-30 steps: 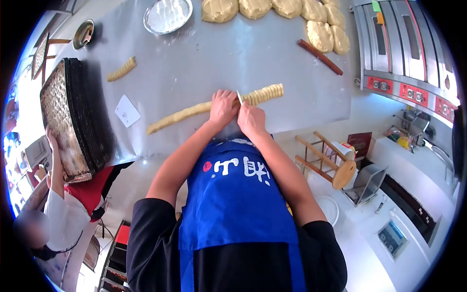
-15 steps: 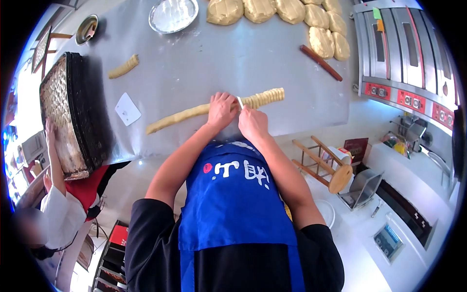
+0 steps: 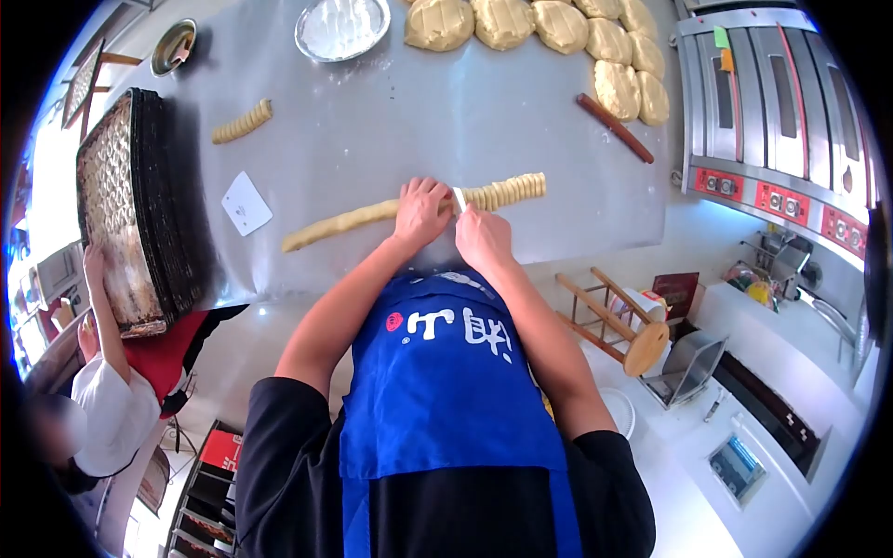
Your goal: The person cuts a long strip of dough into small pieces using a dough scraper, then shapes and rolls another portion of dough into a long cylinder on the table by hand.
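Observation:
A long dough roll (image 3: 339, 224) lies across the metal table (image 3: 372, 121); its right part is cut into many thin slices (image 3: 507, 191) still standing in a row. My left hand (image 3: 423, 209), fingers bent together, presses on the roll just left of the cut. My right hand (image 3: 484, 234) is closed round the handle of a knife, whose pale blade (image 3: 459, 198) stands at the dough beside my left fingers. To the upper left lies a short sliced piece of dough (image 3: 243, 122), and below it a white scraper (image 3: 246, 204).
Large dough lumps (image 3: 561, 28) and a wooden rolling pin (image 3: 615, 127) lie at the upper right. A floured dish (image 3: 341, 26) and metal bowl (image 3: 174, 47) stand at the back. Another person's hand (image 3: 94, 264) touches stacked trays (image 3: 121, 214). A stool (image 3: 645, 348) stands right.
The sliced part has grown a little leftward at the blade. The view has shifted slightly, and the other person's hand has moved down along the trays.

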Tool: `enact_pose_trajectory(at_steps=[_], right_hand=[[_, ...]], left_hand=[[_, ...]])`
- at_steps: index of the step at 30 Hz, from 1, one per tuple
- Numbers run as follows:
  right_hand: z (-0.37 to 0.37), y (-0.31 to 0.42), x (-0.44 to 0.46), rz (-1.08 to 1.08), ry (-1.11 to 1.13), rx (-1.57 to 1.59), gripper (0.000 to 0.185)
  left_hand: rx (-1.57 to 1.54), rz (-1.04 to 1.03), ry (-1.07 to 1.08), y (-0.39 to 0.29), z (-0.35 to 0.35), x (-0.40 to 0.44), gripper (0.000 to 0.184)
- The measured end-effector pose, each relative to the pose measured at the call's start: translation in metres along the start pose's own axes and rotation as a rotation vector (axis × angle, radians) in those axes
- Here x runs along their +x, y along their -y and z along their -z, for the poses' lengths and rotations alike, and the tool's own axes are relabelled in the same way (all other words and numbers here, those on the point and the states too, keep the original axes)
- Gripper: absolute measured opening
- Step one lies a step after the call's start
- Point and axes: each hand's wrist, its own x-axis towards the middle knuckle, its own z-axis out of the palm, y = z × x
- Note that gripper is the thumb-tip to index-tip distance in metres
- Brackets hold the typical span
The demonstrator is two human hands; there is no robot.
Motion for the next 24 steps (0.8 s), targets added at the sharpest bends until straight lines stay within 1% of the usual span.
enact_pose_trajectory(at_steps=[3, 5, 7, 9, 10, 11, 12, 16, 18, 19, 21, 23, 24], right_hand=[[-0.010, 0.015, 0.008, -0.049, 0.017, -0.030, 0.015], [-0.029, 0.014, 0.013, -0.075, -0.073, -0.036, 0.018], [-0.026, 0.006, 0.012, -0.083, -0.093, -0.005, 0.019], [-0.017, -0.001, 0.007, -0.103, -0.120, 0.025, 0.020], [-0.011, -0.003, 0.002, -0.091, -0.129, 0.056, 0.021], [-0.007, -0.003, -0.004, -0.078, -0.131, 0.087, 0.022], [0.002, 0.003, -0.008, -0.079, -0.084, 0.072, 0.023], [-0.005, 0.012, -0.001, -0.014, -0.061, 0.034, 0.023], [-0.010, 0.022, 0.007, -0.052, 0.015, -0.033, 0.015], [-0.015, 0.027, 0.009, -0.056, 0.017, -0.029, 0.015], [-0.026, 0.031, 0.011, -0.114, -0.075, -0.049, 0.012], [-0.033, 0.020, 0.012, -0.108, -0.111, -0.050, 0.016], [-0.031, 0.015, 0.010, -0.109, -0.141, 0.009, 0.019]], left_hand=[[0.025, 0.013, 0.040, -0.003, 0.006, 0.000, 0.026], [0.002, 0.020, 0.044, -0.001, 0.007, -0.002, 0.026], [-0.022, 0.024, 0.040, 0.005, 0.003, -0.003, 0.026], [-0.102, -0.017, -0.048, 0.008, 0.006, -0.003, 0.026], [-0.021, -0.006, 0.019, 0.009, 0.011, -0.005, 0.025], [-0.024, -0.001, 0.017, 0.009, 0.013, -0.005, 0.025], [-0.015, 0.001, 0.033, 0.009, 0.013, -0.006, 0.025], [-0.014, -0.002, 0.034, 0.007, 0.013, -0.005, 0.024], [-0.006, -0.004, 0.038, 0.009, 0.014, -0.005, 0.024], [-0.003, -0.010, 0.039, 0.009, 0.014, -0.006, 0.024], [-0.046, -0.031, 0.019, 0.012, 0.013, -0.006, 0.024], [-0.087, -0.057, -0.015, 0.017, 0.009, -0.005, 0.024], [-0.122, -0.059, -0.059, 0.019, 0.009, -0.005, 0.023]])
